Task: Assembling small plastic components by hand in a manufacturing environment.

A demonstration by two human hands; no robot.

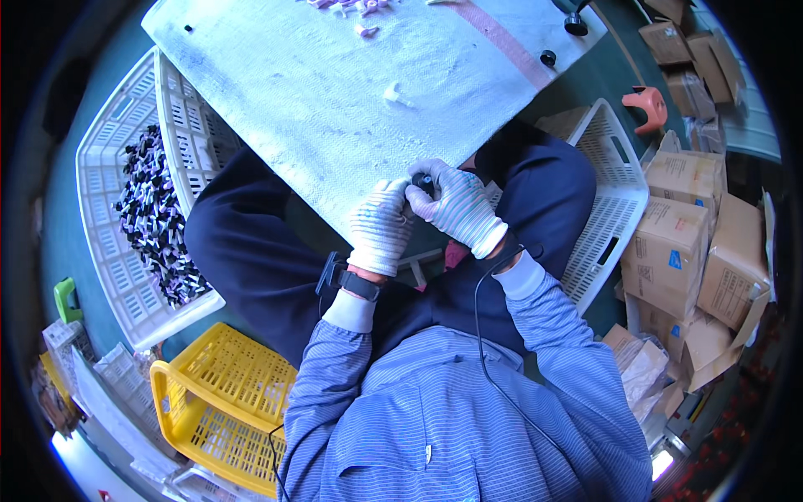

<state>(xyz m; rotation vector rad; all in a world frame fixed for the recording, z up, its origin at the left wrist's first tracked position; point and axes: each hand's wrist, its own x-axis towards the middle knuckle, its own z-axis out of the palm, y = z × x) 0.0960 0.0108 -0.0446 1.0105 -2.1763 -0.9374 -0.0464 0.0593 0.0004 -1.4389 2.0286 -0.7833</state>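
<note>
My left hand (381,222) and my right hand (458,207), both in striped white gloves, meet at the near edge of a pale worktable (293,92). Between their fingertips is a small dark piece (424,181), roundish and mostly covered. The fingers of my right hand are closed on it. My left hand is also closed, its fingertips against the same piece, though its grip is partly hidden. Farther up the table lies a small white piece (396,94). A small pile of pink and white pieces (351,7) sits at the far edge.
A white crate (109,243) full of small black, white and purple pieces (150,209) stands at left, a yellow basket (226,368) below it. Another white crate (615,201) and stacked cardboard boxes (669,238) are at right. A cable (478,326) runs from my right wrist.
</note>
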